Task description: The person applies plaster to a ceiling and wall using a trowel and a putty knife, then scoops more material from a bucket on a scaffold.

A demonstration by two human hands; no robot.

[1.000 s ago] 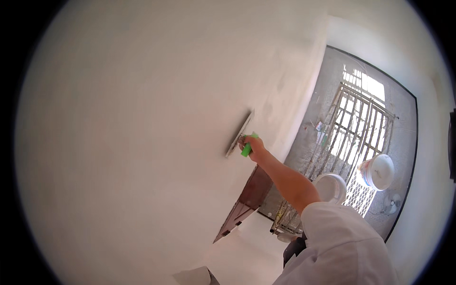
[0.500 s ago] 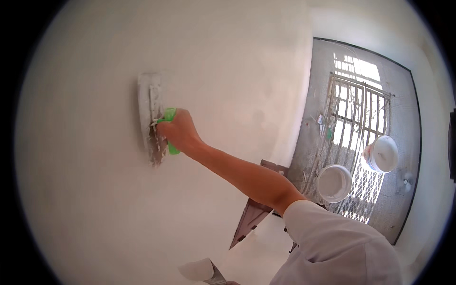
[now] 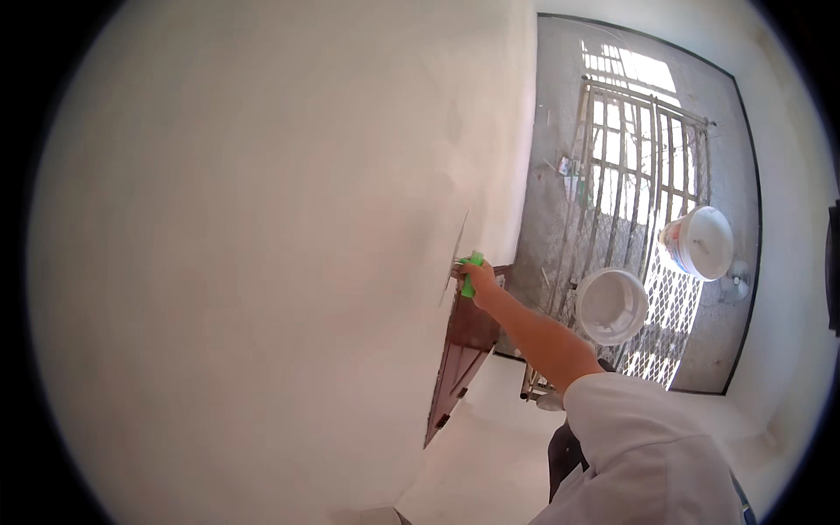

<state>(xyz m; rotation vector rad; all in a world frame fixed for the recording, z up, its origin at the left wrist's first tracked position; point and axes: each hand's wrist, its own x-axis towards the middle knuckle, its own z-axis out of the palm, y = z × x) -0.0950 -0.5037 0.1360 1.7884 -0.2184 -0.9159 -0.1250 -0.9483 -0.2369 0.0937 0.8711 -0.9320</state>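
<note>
My right hand (image 3: 484,284) is closed round the green handle (image 3: 472,273) of a plastering trowel. Its wide thin blade (image 3: 460,232) shows almost edge-on, close to the pale wall (image 3: 262,262), near a dark reddish-brown panel (image 3: 468,337). Whether the blade touches the wall I cannot tell. At the bottom edge shows part of a light, flat blade (image 3: 378,516); my left hand is out of the picture.
To the right, a white bucket (image 3: 611,306) stands beside a second white bucket (image 3: 700,243) with coloured marking. Behind them are metal bars (image 3: 621,162) with bright light through them and a grey, dark-edged surface (image 3: 551,105). Small items (image 3: 573,179) lie near the bars.
My right hand has carried the trowel rightward across the wall toward the reddish-brown panel, and its blade has turned edge-on. The lower blade has sunk toward the bottom edge. The view has shifted.
</note>
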